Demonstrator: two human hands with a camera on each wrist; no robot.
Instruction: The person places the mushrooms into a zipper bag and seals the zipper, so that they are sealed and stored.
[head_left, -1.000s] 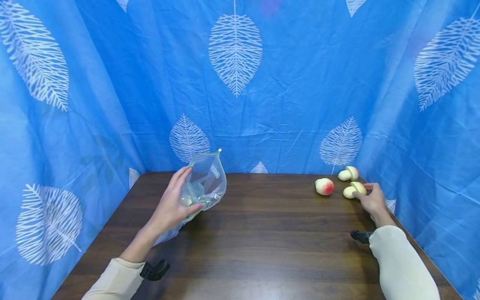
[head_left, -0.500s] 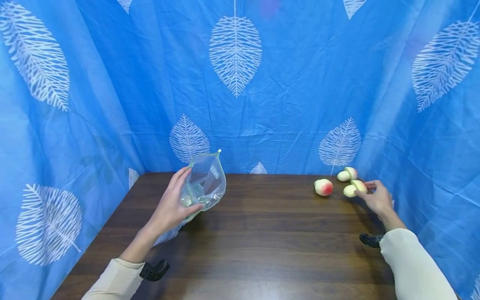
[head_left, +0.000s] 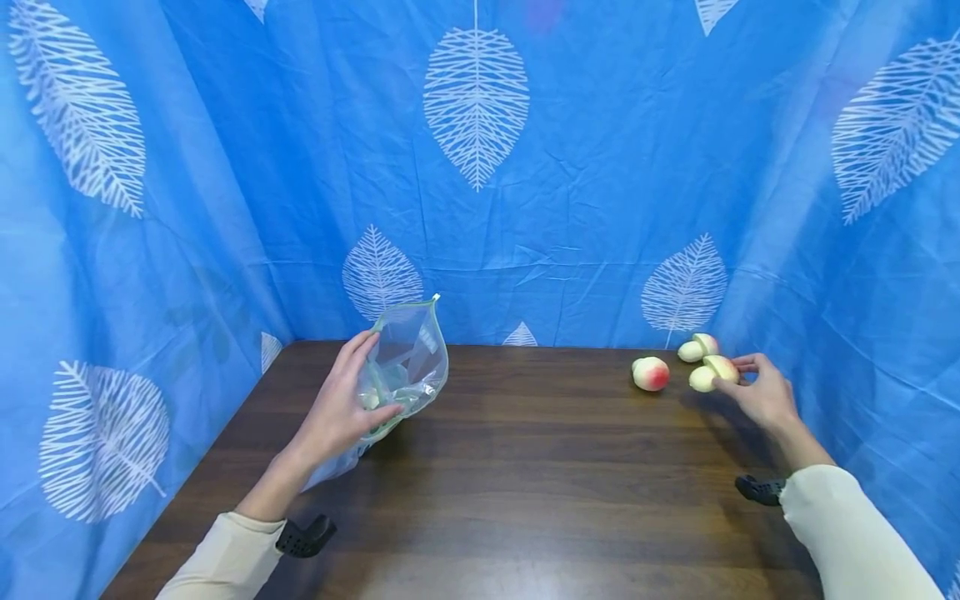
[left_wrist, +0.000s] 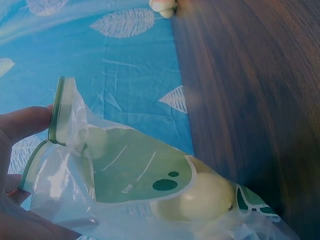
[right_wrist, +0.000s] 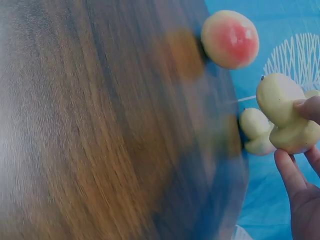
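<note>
A clear zip bag [head_left: 408,350] with a green-edged mouth is held by my left hand [head_left: 333,412], fingers and thumb spread along its gaping rim. Inside it, the left wrist view shows a pale yellow rounded thing [left_wrist: 200,197] through printed plastic. At the far right, my right hand [head_left: 765,396] pinches a two-lobed, mushroom-shaped thing [right_wrist: 290,115], cream with a pink blush, between thumb and fingers. It appears slightly above the table. A similar mushroom-shaped thing [right_wrist: 256,130] lies just behind it. To its left sits a rounded cream thing with a red blush [head_left: 650,374].
The brown wooden table [head_left: 525,483] ends at the back against a blue curtain [head_left: 585,167] with white leaf prints, which also hangs at both sides. A black strap piece [head_left: 306,537] is on the left wrist, another [head_left: 759,490] on the right.
My right hand has shifted a little right and up with the mushroom-shaped thing, and its forearm has swung rightward. The left hand and bag have stayed nearly in place.
</note>
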